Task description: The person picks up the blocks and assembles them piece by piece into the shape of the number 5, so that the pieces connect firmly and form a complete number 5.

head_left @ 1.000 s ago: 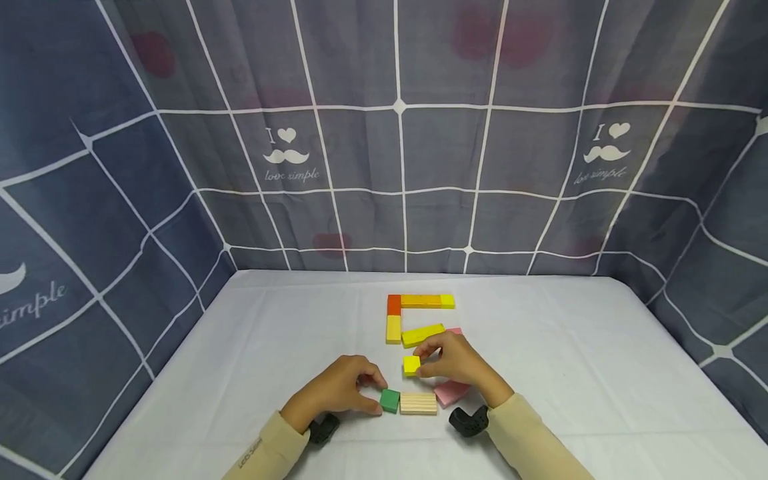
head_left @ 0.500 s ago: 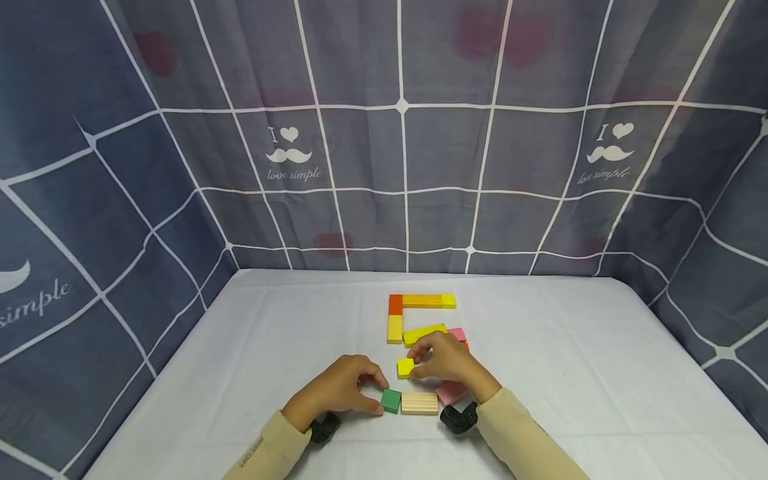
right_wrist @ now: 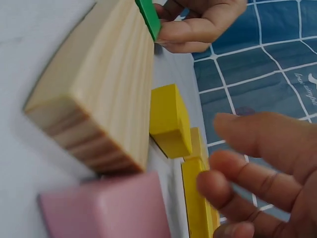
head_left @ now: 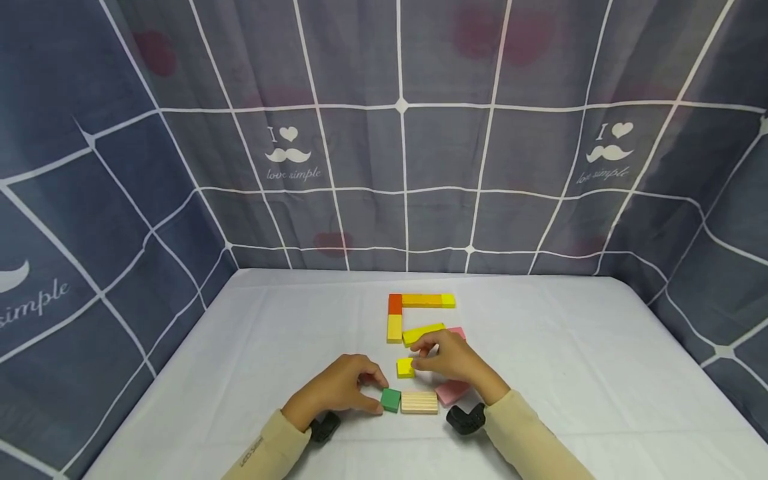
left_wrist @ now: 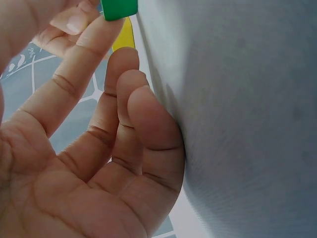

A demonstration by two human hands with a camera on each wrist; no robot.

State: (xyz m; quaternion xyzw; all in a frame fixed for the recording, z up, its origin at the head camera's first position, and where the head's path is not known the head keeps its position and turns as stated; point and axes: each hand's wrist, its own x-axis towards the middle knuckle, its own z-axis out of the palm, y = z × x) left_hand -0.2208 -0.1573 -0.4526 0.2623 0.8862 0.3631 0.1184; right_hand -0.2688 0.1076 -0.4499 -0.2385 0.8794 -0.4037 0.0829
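Note:
My left hand [head_left: 342, 387] pinches a green block [head_left: 391, 400] between thumb and index finger; its other fingers rest curled against the white tabletop in the left wrist view. Beside the green block lies a plain wooden block [head_left: 419, 403] with grooved stripes. Just behind that sits a small yellow block [head_left: 405, 367]. My right hand [head_left: 451, 357] hovers to the right of the yellow block, its fingers apart and holding nothing; the right wrist view shows a gap between fingertips [right_wrist: 225, 126] and the yellow block.
A pink block [head_left: 453, 391] lies slanted right of the wooden one. Behind my right hand are a long yellow block [head_left: 423, 334] and a partly covered pink block [head_left: 458, 331]. Farther back, an orange-red block [head_left: 395, 304] corners a row with an orange block [head_left: 422, 301]. Patterned curtains enclose the table.
My right hand slid the small yellow block slightly left, then let go and drew back to the right. The left hand and green block stayed in place.

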